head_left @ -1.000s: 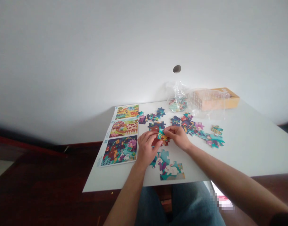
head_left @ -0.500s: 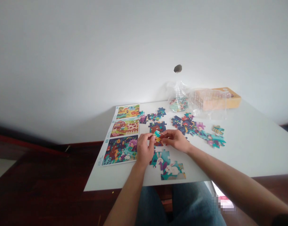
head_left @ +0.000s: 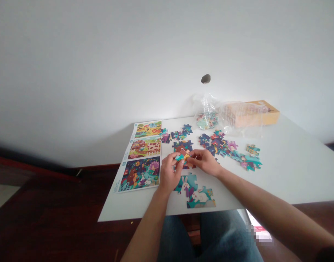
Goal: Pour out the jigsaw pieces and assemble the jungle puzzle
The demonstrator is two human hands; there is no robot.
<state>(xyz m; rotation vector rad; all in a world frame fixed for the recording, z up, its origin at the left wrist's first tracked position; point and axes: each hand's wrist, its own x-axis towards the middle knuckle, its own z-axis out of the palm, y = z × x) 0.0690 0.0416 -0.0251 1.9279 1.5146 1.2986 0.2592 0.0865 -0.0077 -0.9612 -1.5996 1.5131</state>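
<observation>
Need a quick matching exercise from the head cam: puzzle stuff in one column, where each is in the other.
Things:
1. teal-and-yellow puzzle piece
2. rabbit puzzle pieces
3. printed picture sheet
4. orange cardboard box

Places:
A. left side of the white table
B. near the table's front edge, in front of the hands
C. pinched between the left hand and right hand
D. far edge, partly behind clear plastic

Pairs: 1-C, 2-B, 3-A, 4-D

Bare forearms (head_left: pixel 147 222), blue denim jeans (head_left: pixel 210 236), and a dark cuff (head_left: pixel 327 255) low on the right arm
</observation>
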